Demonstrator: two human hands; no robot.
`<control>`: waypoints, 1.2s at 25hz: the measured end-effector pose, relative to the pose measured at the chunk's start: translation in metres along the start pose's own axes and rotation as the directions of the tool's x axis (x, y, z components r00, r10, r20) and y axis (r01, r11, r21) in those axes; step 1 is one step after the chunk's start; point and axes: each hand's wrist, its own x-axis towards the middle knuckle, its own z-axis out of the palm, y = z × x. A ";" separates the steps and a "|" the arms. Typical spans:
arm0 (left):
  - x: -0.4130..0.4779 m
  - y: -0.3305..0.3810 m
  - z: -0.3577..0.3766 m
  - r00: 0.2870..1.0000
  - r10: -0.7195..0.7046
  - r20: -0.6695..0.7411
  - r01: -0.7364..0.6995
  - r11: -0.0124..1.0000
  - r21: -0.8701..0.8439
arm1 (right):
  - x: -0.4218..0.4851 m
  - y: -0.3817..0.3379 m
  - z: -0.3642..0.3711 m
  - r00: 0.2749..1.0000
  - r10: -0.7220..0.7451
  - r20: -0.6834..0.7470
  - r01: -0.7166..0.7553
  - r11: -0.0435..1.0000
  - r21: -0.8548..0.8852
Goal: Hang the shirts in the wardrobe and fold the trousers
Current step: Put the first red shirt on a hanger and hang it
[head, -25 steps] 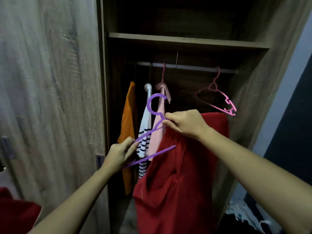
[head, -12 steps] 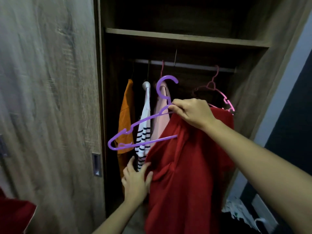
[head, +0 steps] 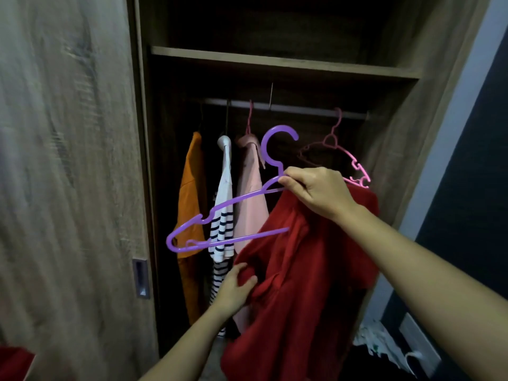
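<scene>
Right hand (head: 316, 192) pinches the purple hanger (head: 220, 213) at its neck with the red shirt (head: 297, 273) bunched under the same grip, held up before the open wardrobe just below the rail (head: 288, 107). Left hand (head: 236, 287) clutches a fold of the shirt's lower front. The hanger's left arm is bare (only the right side looks dressed), so the smart move is drawing that shoulder over it before hooking on between the pink shirt (head: 251, 193) and the empty pink hanger (head: 351, 158).

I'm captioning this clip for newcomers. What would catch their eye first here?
The red shirt fills the lower middle, half on a purple hanger that the right hand holds up below the wardrobe rail. The left hand grips the shirt's lower left edge. Behind hang orange, striped and pink garments.
</scene>
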 end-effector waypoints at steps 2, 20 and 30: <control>0.000 0.010 -0.015 0.997 -0.077 0.003 0.076 0.964 -0.254 | -0.009 0.015 -0.001 1.000 -0.006 0.000 0.006 1.000 -0.025; -0.066 0.083 -0.026 0.719 0.692 -0.067 -0.398 0.489 0.776 | -0.071 -0.009 0.053 0.886 0.436 0.159 -0.457 0.877 0.145; -0.020 0.099 -0.129 0.775 0.631 0.038 -0.491 0.563 0.665 | -0.060 -0.018 0.040 0.937 0.348 -0.025 -0.324 0.895 0.308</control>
